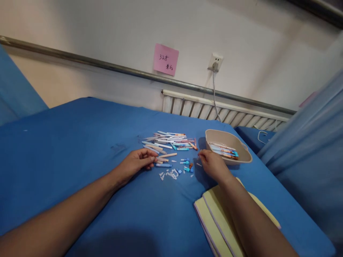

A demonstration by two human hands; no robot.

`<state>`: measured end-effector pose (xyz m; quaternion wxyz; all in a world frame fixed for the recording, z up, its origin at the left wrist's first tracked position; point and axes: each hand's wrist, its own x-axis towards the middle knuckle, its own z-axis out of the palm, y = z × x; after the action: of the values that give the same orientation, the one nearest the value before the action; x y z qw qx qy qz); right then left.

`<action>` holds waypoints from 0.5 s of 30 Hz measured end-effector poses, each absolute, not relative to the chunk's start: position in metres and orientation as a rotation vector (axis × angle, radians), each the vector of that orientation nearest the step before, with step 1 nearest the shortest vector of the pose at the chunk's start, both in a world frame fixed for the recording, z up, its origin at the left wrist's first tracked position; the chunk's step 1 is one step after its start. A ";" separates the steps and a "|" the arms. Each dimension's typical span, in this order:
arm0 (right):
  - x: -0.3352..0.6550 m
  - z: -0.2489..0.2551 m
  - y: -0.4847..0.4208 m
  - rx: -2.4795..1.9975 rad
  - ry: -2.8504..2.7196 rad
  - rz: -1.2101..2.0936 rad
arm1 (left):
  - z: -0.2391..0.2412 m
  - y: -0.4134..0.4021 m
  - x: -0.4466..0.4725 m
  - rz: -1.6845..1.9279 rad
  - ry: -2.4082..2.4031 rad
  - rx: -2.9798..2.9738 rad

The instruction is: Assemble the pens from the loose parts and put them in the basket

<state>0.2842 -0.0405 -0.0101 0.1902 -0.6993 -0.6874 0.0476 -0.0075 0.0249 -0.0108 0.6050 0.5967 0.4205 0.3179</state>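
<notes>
Pens [168, 141] lie in a loose heap on the blue sheet [66, 157], most of them pointing left to right, with small caps [184, 166] and pale bits [168, 174] scattered just in front of the heap. The left hand [136, 162] rests on the sheet at the heap's near left edge, its fingers curled loosely and their tips touching a pen [162, 165] that lies by them; whether it truly grips that pen I cannot tell. The right hand [213, 164] sits to the right of the caps, fingers bent inward toward the heap's right end; its fingertips are too small to show whether they pinch anything. Just beyond the right hand stands a beige tray [241, 157] with a few more pens inside. Under the right forearm lie yellow notebooks [214, 221]. On the wall behind hang a pink note [165, 59] and a socket [215, 62] with a cable plugged in.
</notes>
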 end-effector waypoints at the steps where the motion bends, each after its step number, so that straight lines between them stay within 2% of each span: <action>1: 0.281 -0.010 -0.042 -2.012 -2.006 0.064 | -0.011 0.025 -0.008 0.735 0.977 1.384; 8: 0.267 -0.020 -0.045 -2.166 -2.161 -0.160 | -0.009 0.021 -0.008 0.748 0.965 1.369; 15: 0.267 -0.024 -0.036 -1.962 -2.114 0.052 | -0.006 0.022 -0.010 0.800 0.971 1.355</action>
<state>0.2665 -0.0355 -0.0241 0.1283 -0.6745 -0.7269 0.0179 -0.0104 0.0216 -0.0062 0.6023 0.5849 0.4190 0.3456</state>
